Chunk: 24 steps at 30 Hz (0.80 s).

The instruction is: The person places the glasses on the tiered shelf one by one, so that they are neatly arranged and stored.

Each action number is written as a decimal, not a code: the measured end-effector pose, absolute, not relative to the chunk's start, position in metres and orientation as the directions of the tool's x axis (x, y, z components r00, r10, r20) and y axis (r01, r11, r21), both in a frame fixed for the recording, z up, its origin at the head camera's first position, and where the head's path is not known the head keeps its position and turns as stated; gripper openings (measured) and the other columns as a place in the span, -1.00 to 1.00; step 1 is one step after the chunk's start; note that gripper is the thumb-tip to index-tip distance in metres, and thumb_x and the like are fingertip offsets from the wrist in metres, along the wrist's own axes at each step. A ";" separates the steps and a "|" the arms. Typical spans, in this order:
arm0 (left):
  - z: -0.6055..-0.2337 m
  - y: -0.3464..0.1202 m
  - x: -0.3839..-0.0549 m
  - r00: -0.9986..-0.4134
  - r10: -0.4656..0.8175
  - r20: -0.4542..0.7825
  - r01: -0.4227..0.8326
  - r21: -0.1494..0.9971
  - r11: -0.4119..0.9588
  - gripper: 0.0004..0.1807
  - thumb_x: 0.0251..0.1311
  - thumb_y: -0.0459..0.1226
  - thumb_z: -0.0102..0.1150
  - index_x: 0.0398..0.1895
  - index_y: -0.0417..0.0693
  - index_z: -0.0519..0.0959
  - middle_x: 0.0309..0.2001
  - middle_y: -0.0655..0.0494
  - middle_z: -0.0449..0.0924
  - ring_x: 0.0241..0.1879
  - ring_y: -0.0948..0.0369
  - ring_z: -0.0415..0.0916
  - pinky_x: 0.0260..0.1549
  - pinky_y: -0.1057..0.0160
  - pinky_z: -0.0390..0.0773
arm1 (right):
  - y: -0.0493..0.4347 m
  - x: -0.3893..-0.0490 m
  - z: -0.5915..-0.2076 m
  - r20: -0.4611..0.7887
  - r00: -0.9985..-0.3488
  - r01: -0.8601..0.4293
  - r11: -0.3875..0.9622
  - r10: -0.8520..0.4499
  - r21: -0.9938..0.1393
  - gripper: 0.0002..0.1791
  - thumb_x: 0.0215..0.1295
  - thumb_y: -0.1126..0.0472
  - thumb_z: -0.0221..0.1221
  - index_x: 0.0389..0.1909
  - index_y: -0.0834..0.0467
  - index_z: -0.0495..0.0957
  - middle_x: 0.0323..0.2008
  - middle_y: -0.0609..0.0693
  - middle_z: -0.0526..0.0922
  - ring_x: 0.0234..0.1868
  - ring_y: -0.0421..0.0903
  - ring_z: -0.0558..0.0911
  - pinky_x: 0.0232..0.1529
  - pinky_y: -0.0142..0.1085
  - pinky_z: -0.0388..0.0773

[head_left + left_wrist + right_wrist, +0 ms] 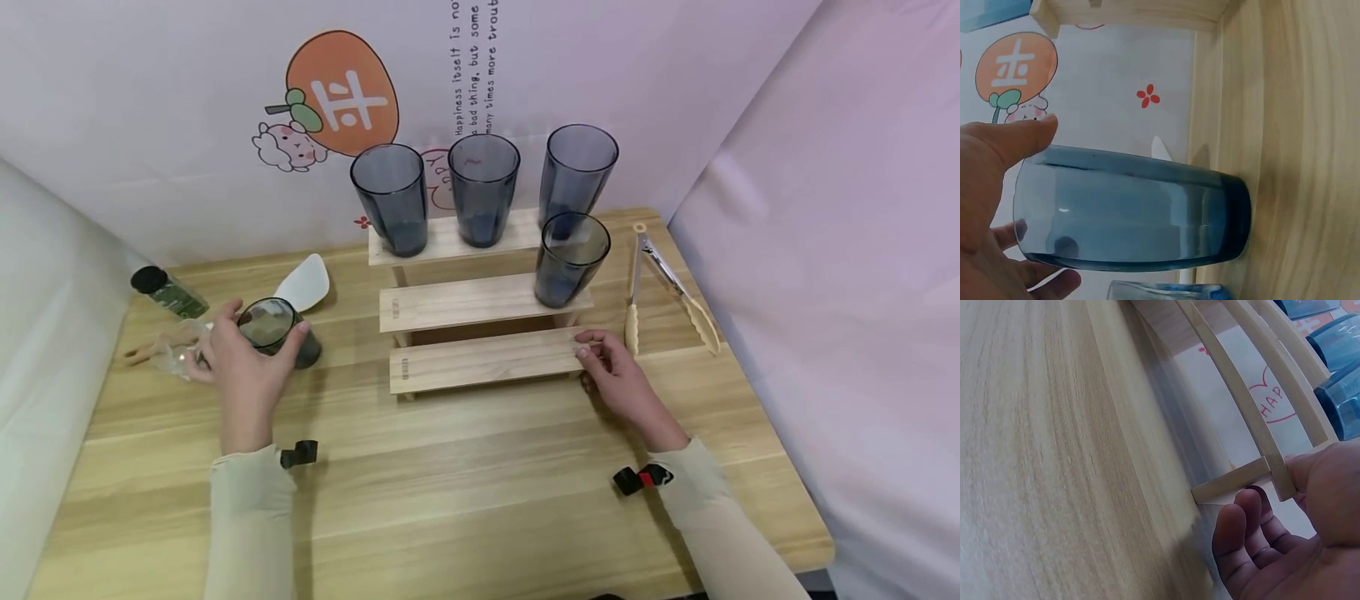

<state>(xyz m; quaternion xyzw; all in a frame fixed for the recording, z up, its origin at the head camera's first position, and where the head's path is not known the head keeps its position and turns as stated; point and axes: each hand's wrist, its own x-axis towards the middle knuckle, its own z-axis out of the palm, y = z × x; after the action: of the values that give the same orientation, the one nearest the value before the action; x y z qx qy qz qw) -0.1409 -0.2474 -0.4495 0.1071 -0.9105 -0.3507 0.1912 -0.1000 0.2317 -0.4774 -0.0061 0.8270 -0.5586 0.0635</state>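
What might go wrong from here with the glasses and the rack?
The tabletop glass could slip or tip: the left hand is curled round it only near the rim. The right hand grips the lowest shelf, so a tug might shift the rack and topple the glasses on it. The glass near the right end of the middle shelf might be knocked off.

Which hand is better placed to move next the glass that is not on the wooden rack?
Probably the left hand: it holds that glass near the rim. The right hand pinches the end of the lowest shelf, farther away.
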 end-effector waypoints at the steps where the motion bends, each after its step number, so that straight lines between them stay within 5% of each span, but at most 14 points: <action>1: -0.450 -0.246 -0.140 -0.904 -0.325 0.277 -0.055 0.679 0.732 0.00 0.12 0.12 0.45 0.51 -0.06 0.17 0.30 -0.16 0.39 0.32 -0.14 0.16 0.31 -0.06 -0.58 | 0.232 -0.100 -0.478 -0.097 -0.992 0.061 0.374 -0.080 -0.925 -0.69 0.60 0.33 -0.01 0.23 0.39 0.37 -0.22 0.41 0.53 -0.34 0.25 0.57 -0.36 -0.18 0.59; 14: -0.463 -0.218 -0.104 -0.911 -0.234 0.340 0.096 0.724 0.683 -0.09 0.16 -0.08 0.48 0.46 -0.24 0.23 0.26 -0.26 0.39 0.24 -0.18 0.27 0.17 -0.19 -0.05 | 0.233 -0.100 -0.478 -0.098 -0.991 0.060 0.362 -0.088 -0.930 -0.69 0.60 0.33 -0.02 0.23 0.38 0.37 -0.21 0.44 0.52 -0.35 0.26 0.57 -0.36 -0.19 0.59; 17: -0.469 -0.210 -0.099 -0.917 -0.241 0.317 0.130 0.811 0.570 0.00 0.11 -0.17 0.53 0.51 -0.19 0.11 0.30 -0.26 0.31 0.29 -0.12 0.26 0.26 -0.17 0.10 | 0.234 -0.100 -0.478 -0.099 -0.991 0.060 0.369 -0.088 -0.927 -0.68 0.60 0.31 -0.01 0.24 0.38 0.36 -0.20 0.43 0.52 -0.34 0.25 0.57 -0.35 -0.19 0.59; 21: -0.474 -0.199 -0.097 -0.929 -0.330 0.169 0.055 0.943 0.327 0.25 -0.03 -0.23 0.63 0.58 0.12 -0.10 0.43 -0.12 0.17 0.36 -0.01 0.21 0.34 -0.10 0.16 | 0.234 -0.100 -0.479 -0.097 -0.991 0.058 0.368 -0.087 -0.928 -0.68 0.60 0.32 -0.01 0.24 0.38 0.36 -0.20 0.43 0.53 -0.35 0.24 0.58 -0.35 -0.19 0.59; 24: -0.477 -0.191 -0.096 -0.909 -0.402 0.106 0.021 0.977 0.211 0.25 -0.08 -0.28 0.66 0.55 0.15 -0.08 0.44 -0.03 0.19 0.38 0.04 0.20 0.36 -0.03 0.13 | 0.233 -0.101 -0.480 -0.095 -0.991 0.056 0.362 -0.090 -0.930 -0.68 0.60 0.32 -0.01 0.24 0.39 0.36 -0.20 0.44 0.53 -0.35 0.23 0.58 -0.36 -0.20 0.59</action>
<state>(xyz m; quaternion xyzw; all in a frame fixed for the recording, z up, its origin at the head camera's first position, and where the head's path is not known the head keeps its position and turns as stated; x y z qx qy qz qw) -0.0961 -0.1914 -0.4771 0.1256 -0.7589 -0.6154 0.1720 -0.1006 0.2329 -0.4801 -0.0105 0.8227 -0.5646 0.0648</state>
